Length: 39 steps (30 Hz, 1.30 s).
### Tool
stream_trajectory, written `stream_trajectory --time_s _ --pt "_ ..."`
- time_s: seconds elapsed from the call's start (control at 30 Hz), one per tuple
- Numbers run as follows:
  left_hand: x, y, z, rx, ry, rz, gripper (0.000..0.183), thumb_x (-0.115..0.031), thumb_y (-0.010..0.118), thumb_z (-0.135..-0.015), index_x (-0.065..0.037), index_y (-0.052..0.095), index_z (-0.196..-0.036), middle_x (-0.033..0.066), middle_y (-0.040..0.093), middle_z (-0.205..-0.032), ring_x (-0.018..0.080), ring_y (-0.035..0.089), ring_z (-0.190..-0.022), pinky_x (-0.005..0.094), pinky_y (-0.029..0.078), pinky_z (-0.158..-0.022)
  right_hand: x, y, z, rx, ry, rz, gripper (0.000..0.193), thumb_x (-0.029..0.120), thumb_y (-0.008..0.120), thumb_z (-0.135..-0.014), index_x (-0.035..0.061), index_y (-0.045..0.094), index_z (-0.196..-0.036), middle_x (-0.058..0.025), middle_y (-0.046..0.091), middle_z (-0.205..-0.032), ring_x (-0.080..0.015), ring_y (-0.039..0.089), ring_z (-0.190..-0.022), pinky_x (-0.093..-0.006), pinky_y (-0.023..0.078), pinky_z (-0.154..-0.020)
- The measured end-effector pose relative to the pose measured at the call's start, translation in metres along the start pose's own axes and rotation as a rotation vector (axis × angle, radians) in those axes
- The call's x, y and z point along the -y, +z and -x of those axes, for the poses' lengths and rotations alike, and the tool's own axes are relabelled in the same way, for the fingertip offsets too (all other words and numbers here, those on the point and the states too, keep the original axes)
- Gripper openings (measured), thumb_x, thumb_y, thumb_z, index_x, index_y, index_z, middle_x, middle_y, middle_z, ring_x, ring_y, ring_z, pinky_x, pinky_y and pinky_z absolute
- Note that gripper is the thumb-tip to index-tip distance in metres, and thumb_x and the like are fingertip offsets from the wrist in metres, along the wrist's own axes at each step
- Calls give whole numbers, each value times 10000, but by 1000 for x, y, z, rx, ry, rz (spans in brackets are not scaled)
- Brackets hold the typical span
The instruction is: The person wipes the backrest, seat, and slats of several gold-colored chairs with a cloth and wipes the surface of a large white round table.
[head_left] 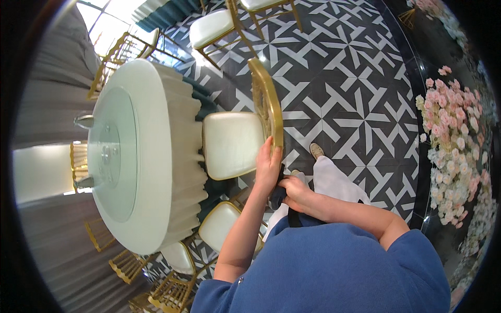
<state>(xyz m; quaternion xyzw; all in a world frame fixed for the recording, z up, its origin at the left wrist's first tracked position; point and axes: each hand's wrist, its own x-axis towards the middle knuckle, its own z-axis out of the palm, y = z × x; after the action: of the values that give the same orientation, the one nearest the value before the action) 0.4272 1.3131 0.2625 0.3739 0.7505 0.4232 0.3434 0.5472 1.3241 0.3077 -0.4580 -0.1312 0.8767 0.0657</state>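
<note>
Bundle in right hand unclear (black, partly hidden).

Bright glare from upper-left window, highlights on glossy floor, black fisheye rim, bent edges

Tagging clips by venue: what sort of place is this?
Probably a banquet hall: a white-clothed round table with a glass turntable, gold-framed chairs, and massed pink-and-white flowers.
</note>
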Motion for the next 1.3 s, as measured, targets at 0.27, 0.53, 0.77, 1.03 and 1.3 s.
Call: stream_trajectory --time_s 0.27,0.53,0.77,1.03,1.3 --pt "-10 -2 7 -16 41 -32 421 -222 371 -1071 -18 462 -1428 156 502 -1345 257 483 -1251 355 364 -1079 58 -20 -55 96 -461 20 310 -21 433 -854 -16 613 -1106 -51 624 -1004 -128 557 -901 -269 449 -834" --pt "-67 1 -55 -121 144 -172 431 -171 438 -1033 -7 435 -1431 166 465 -1362 276 466 -1269 370 361 -1090 146 -15 -110 34 -841 401 537 16 432 -868 -56 489 -1396 -140 610 -1305 -191 557 -1169 -298 409 -1017" --pt "-69 -21 -206 -305 161 -153 518 -289 473 -1045 3 397 -1466 168 421 -1389 227 521 -1087 345 435 -973 159 -4 -92 49 -1085 655 544 28 466 -886 5 464 -1429 -228 448 -1478 -362 398 -1397 -404 304 -1164" --pt "-80 19 -276 -269 -167 96 544 -396 425 -1071 -83 354 -1511 112 506 -1392 202 479 -1247 310 363 -1059 201 -9 -167 72 -993 448 571 -29 460 -873 5 429 -1443 -222 461 -1458 -362 427 -1368 -403 314 -1163" --pt "-88 17 -272 -321 -91 -108 424 -297 382 -1098 -70 420 -1454 115 543 -1361 199 486 -1253 318 353 -1083 221 -25 -294 104 -756 337 400 -51 546 -825 39 676 -1192 -153 574 -1250 -300 551 -1218 -368 460 -1018"
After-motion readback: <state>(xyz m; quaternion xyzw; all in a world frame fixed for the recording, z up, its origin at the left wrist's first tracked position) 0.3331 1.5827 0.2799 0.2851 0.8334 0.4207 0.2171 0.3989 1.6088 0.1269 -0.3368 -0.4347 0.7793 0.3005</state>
